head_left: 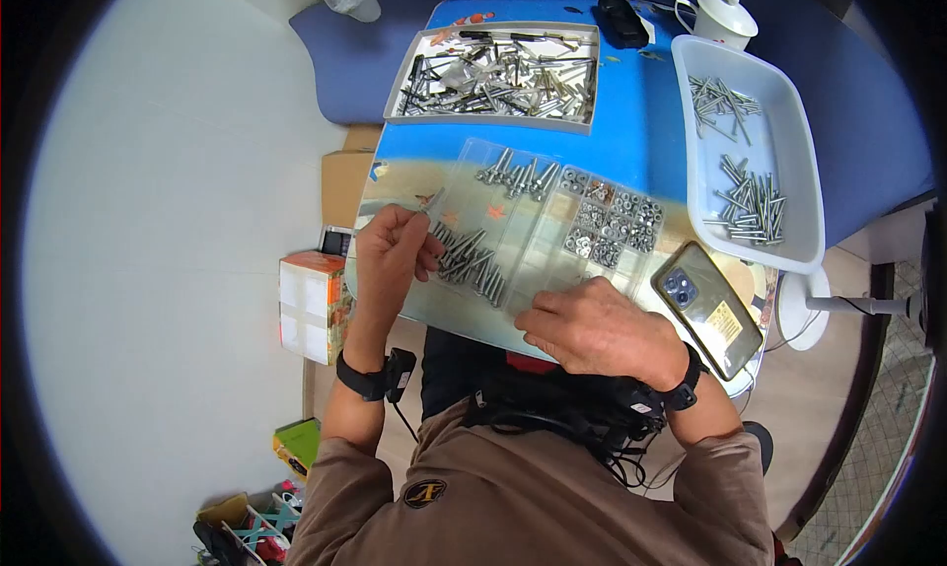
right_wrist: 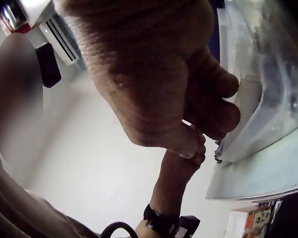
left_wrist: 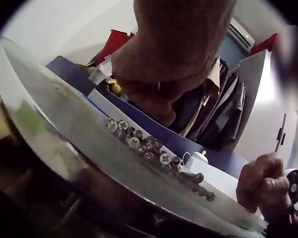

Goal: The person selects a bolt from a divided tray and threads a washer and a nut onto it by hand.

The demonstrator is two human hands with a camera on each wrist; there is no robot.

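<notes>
My left hand [head_left: 393, 250] pinches a thin metal screw [head_left: 435, 201] between thumb and forefinger, above the left edge of a clear plastic box [head_left: 513, 233]. Below and beside that hand, many bolts [head_left: 472, 265] lie in the box's near left part; their cross-slotted heads [left_wrist: 165, 158] show in the left wrist view. More bolts with nuts [head_left: 520, 175] lie at its far side. The right hand [head_left: 602, 331] hovers by the box's near edge, fingers curled and fingertips close together; whether something small is between them is hidden. Small compartments of nuts and washers [head_left: 610, 216] lie beyond it.
A white box of mixed screws [head_left: 393, 101] stands at the back. On the right are a pale tub [head_left: 811, 186] with long screws, a phone [head_left: 712, 315] and a lidded white cup [head_left: 725, 19]. A black case [head_left: 621, 22] lies at the back edge.
</notes>
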